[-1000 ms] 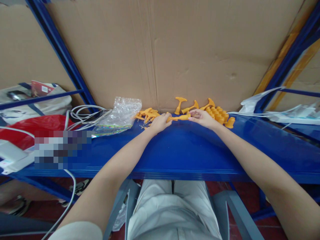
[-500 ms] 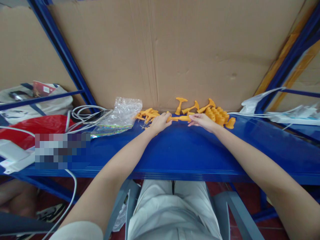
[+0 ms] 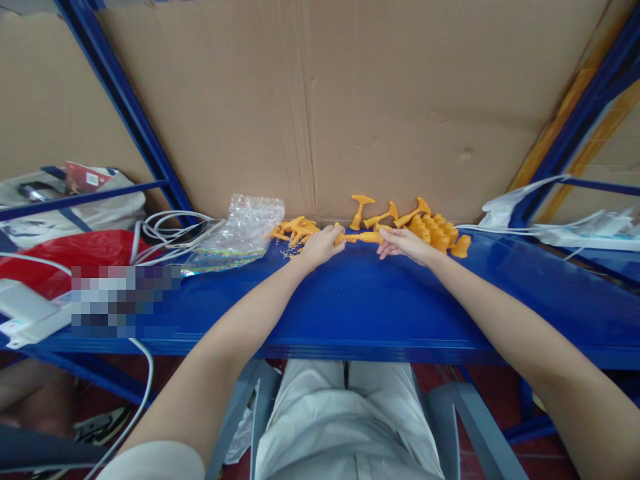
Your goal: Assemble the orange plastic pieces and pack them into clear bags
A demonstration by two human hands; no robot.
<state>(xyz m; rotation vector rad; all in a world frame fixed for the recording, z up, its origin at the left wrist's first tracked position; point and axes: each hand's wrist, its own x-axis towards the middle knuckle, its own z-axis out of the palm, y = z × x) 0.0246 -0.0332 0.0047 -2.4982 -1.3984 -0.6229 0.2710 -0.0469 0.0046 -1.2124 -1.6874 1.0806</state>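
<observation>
My left hand (image 3: 323,245) is closed on the left end of a yellow toy hammer (image 3: 356,237), held sideways over the blue table (image 3: 350,300). The fingers of my right hand (image 3: 396,243) pinch the right end of the same piece. Left of my left hand lies a pile of yellow pieces (image 3: 300,229) with tiny screws (image 3: 289,253) beside it. Behind my hands, several yellow T-shaped hammers (image 3: 359,212) rest near the cardboard. Right of them stand several yellow cup-like parts (image 3: 437,230) in a cluster, with one part (image 3: 461,247) apart at its right.
A clear plastic bag (image 3: 250,227) and white cables (image 3: 175,227) lie at the left, near a red bag (image 3: 95,257). White power strips sit at both sides. A cardboard wall (image 3: 310,107) and blue frame posts (image 3: 120,100) bound the table. Another person's leg shows lower left.
Both hands keep their hold on the yellow piece and have shifted very slightly. The lower fingers of my right hand have moved a little.
</observation>
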